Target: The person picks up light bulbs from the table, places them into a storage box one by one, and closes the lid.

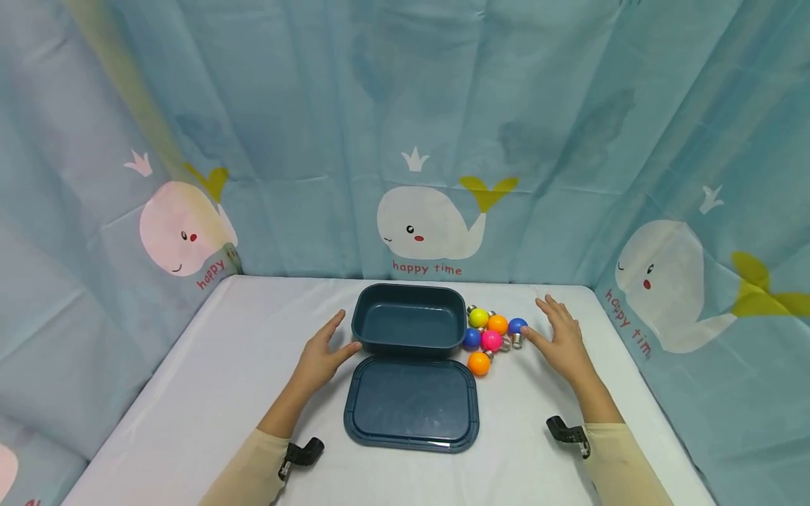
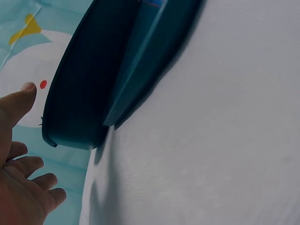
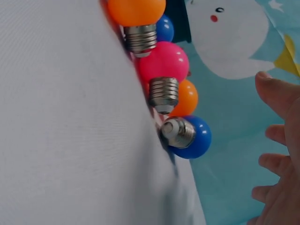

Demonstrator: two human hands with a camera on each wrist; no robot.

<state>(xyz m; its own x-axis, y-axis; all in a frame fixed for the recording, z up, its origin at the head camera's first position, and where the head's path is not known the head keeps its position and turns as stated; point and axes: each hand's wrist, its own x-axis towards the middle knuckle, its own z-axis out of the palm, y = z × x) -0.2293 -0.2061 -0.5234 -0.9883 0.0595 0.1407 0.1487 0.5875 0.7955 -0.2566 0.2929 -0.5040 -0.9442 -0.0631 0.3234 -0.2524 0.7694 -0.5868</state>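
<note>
A dark teal plastic box (image 1: 408, 320) stands uncovered at the back middle of the table. Its flat lid (image 1: 413, 404) lies in front of it. To the box's right is a cluster of several coloured light bulbs, among them a pink bulb (image 1: 491, 341), a yellow bulb (image 1: 479, 318) and a blue bulb (image 3: 199, 138), with metal screw bases. My left hand (image 1: 321, 356) hovers by the box's left side, fingers spread, holding nothing. On the other side my right hand (image 1: 560, 337) is held beside the bulbs, fingers extended and thumb toward the blue one, also holding nothing.
A white cloth covers the table (image 1: 209, 393). Light blue curtains (image 1: 304, 140) printed with whales hang behind and at both sides. Black wrist camera mounts (image 1: 306, 452) sit on both sleeves. An orange bulb (image 1: 479, 363) lies close to the lid's right back corner.
</note>
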